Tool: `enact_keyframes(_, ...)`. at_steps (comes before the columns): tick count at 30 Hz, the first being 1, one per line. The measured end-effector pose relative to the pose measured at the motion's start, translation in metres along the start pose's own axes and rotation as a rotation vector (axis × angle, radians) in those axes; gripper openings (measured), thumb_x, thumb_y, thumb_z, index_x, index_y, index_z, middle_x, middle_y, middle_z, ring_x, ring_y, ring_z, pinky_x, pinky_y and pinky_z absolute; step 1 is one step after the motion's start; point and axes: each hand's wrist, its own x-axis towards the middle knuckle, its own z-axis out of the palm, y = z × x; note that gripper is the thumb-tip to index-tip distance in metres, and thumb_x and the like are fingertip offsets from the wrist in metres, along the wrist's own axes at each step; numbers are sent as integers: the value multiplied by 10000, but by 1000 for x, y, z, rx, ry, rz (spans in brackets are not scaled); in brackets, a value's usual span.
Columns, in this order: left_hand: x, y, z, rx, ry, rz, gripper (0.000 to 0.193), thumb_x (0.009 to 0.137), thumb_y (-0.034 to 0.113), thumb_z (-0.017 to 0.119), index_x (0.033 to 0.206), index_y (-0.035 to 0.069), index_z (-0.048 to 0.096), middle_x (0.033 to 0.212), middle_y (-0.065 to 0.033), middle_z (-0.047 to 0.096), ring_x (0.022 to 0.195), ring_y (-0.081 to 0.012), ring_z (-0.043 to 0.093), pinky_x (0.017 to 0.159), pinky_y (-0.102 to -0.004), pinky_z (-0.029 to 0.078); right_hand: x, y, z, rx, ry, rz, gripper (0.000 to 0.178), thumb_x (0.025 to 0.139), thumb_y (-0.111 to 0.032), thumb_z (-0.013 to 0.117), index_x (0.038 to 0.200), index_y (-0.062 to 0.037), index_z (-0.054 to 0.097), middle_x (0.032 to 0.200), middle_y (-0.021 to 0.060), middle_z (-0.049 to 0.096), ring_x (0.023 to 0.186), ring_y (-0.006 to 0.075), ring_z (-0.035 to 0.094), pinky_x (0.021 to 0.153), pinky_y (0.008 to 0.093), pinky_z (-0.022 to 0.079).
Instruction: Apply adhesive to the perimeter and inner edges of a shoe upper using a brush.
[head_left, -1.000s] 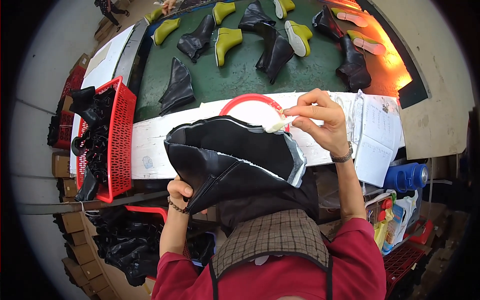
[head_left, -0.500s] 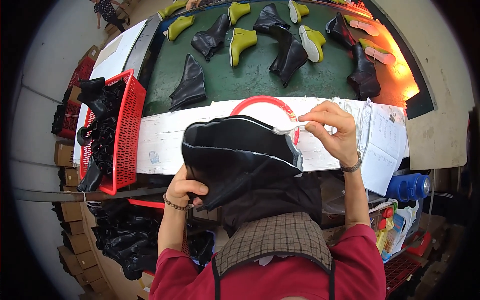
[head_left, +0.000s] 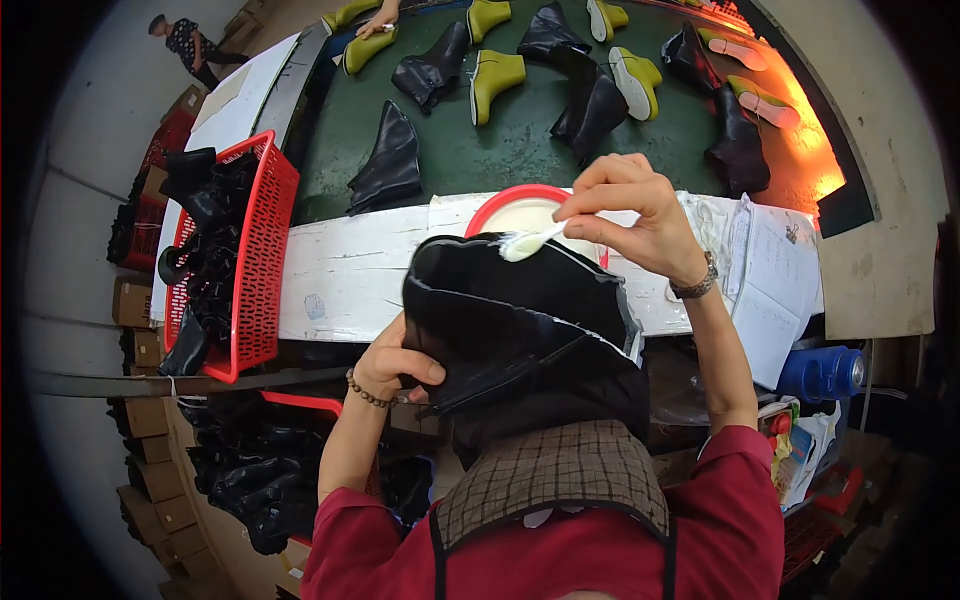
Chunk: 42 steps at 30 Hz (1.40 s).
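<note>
A black leather boot upper (head_left: 500, 325) is held up in front of me. My left hand (head_left: 395, 368) grips its lower left side, the thumb on the outside and the other fingers mostly hidden. White paste lines its open edge and a seam. My right hand (head_left: 635, 215) pinches the handle of a small white brush (head_left: 525, 244), shaped like a toothbrush. The brush head lies at the upper's far edge, near its left corner. Just behind stands a red-rimmed bowl (head_left: 487, 207) of whitish liquid, partly covered by the upper and my right hand.
Beyond the white bench (head_left: 345, 270), a green surface (head_left: 455, 170) carries black uppers and yellow-green shoes. An orange glow (head_left: 815, 165) lights its right end. A red basket (head_left: 262, 260) of black uppers stands left; papers (head_left: 770, 290) and a blue bottle (head_left: 820, 374) are right. Another person's hand (head_left: 383, 17) touches a shoe.
My right hand has drawn the brush leftward along the upper's far edge. The upper has shifted a little right with my left hand. Another person's hand has come onto a far yellow-green shoe.
</note>
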Motion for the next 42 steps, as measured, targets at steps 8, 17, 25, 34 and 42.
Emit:
enact_keyframes(8, -8, -19, -29, -141, -34, 169, 714, 649, -35, 668, 1331, -192, 527, 1062, -290, 724, 395, -157, 538, 319, -254, 378, -30, 14, -2, 97, 128, 79, 151, 804, -168, 867, 945, -131, 826, 878, -20, 710, 863, 132, 636, 911, 325, 396)
enact_keyframes(17, -17, -28, -33, -192, 64, 226, 744, 632, -26, 672, 1351, -165, 542, 1050, -265, 735, 396, -150, 546, 308, -243, 370, -46, 27, 15, 72, 187, 147, 173, 771, -136, 873, 937, -126, 824, 888, 0, 696, 887, 168, 639, 924, 341, 410)
enact_keyframes(25, -21, -2, -13, -105, 43, 157, 786, 733, -1, 677, 1464, -130, 418, 1181, -243, 700, 405, -113, 528, 319, -218, 368, -46, 28, 9, 34, 189, 250, 167, 828, -124, 825, 991, -88, 821, 863, 22, 711, 843, 159, 641, 884, 336, 409)
enact_keyframes(34, -6, -7, 0, -245, -109, -60, 870, 740, -75, 652, 1551, -56, 339, 1233, -250, 676, 438, -118, 559, 306, -209, 368, 29, -5, 2, -26, -26, -86, 118, 859, -192, 826, 946, -114, 809, 852, -10, 714, 799, 148, 613, 877, 336, 364)
enact_keyframes(42, 10, -22, -7, -256, -132, -267, 708, 792, -86, 633, 1461, -92, 404, 991, -239, 718, 382, -167, 538, 289, -228, 391, 65, -8, 21, -113, -85, -311, 132, 862, -299, 828, 879, -171, 798, 863, -61, 641, 834, 134, 587, 888, 354, 343)
